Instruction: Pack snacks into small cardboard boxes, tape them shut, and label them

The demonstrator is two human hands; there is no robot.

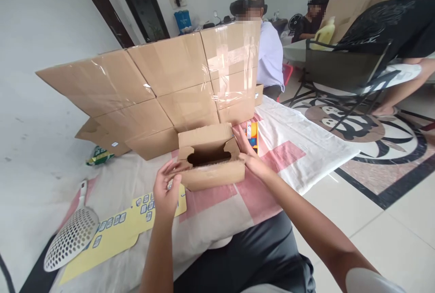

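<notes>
A small brown cardboard box [210,159] lies on its side on a cloth-covered table [299,143], its open end with loose flaps facing me. My left hand [166,189] touches the box's left flap with curled fingers. My right hand [247,151] rests flat against the right flap, fingers stretched out. Behind the box stands a taped wall of large cardboard sheets [159,89].
A yellow card with printed squares [115,234] and a white slotted ladle [70,238] lie at the left. An orange packet [252,133] sits right of the box. Other people sit beyond the cardboard; a folding chair [343,71] stands at right.
</notes>
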